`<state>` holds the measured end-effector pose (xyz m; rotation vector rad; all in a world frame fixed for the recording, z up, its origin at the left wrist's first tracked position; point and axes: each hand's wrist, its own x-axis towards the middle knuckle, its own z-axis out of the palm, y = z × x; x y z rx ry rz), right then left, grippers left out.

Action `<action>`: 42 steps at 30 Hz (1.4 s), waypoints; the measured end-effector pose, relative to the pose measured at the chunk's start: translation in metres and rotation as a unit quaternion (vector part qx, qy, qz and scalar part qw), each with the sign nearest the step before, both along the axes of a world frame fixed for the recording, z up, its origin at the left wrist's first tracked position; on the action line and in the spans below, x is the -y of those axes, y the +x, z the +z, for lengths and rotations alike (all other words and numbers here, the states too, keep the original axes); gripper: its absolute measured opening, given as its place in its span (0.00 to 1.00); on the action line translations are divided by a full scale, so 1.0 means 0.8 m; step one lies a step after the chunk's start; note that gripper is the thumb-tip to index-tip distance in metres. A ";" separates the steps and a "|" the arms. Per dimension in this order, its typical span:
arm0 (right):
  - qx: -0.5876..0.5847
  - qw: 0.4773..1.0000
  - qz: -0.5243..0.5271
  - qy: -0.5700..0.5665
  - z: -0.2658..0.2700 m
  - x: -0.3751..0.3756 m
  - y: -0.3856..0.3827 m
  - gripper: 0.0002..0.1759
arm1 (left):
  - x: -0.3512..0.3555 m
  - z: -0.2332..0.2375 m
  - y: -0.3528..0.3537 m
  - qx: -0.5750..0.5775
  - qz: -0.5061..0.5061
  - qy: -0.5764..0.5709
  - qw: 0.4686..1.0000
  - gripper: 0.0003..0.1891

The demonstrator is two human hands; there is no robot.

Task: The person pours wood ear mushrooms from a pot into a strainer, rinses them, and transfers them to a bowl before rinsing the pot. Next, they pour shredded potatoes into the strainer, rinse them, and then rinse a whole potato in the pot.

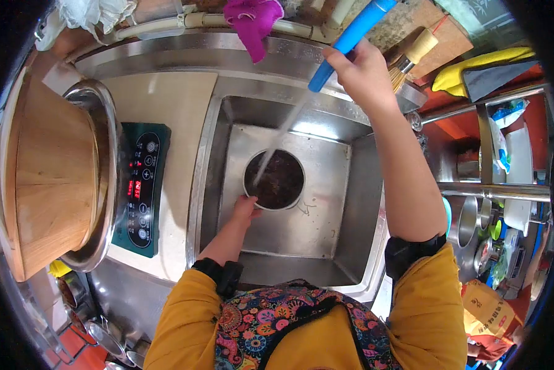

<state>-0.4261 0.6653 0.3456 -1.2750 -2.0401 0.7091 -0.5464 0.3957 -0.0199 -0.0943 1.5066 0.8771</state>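
While water (283, 131) streams into the pot (303, 182) | sink (326, 203) | my right hand (361, 66) wraps the blue tube (353, 43) | my left hand (246, 207) narrowly grips the pot's edge.

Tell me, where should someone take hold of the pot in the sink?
I'd pinch the pot by its rim, near left, where the left hand is. Come from the person's side: it stands upright, round edge within reach, while the water slants in from the far side.

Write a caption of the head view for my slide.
With the left hand on a pot in the sink, the right hand aims water from a blue hose into it.
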 end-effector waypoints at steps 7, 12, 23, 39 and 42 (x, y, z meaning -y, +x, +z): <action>0.032 0.997 0.004 0.063 0.007 -0.002 0.015 0.16 | -0.014 -0.054 0.004 0.076 -0.041 0.009 0.996 0.19; 0.023 0.999 0.024 0.025 0.000 -0.005 0.016 0.16 | -0.027 -0.032 0.011 0.094 -0.037 0.071 0.992 0.18; -0.001 0.992 -0.075 0.098 0.232 -0.027 0.067 0.33 | -0.053 0.041 -0.011 0.101 -0.025 -0.004 0.995 0.19; 0.133 0.888 0.004 -0.440 -0.076 0.307 0.149 0.39 | 0.081 0.261 -0.027 -0.023 -0.196 0.127 0.972 0.20; -0.006 0.873 -0.034 -0.487 -0.092 0.363 0.191 0.24 | 0.095 0.335 0.010 -0.040 -0.300 0.115 0.946 0.21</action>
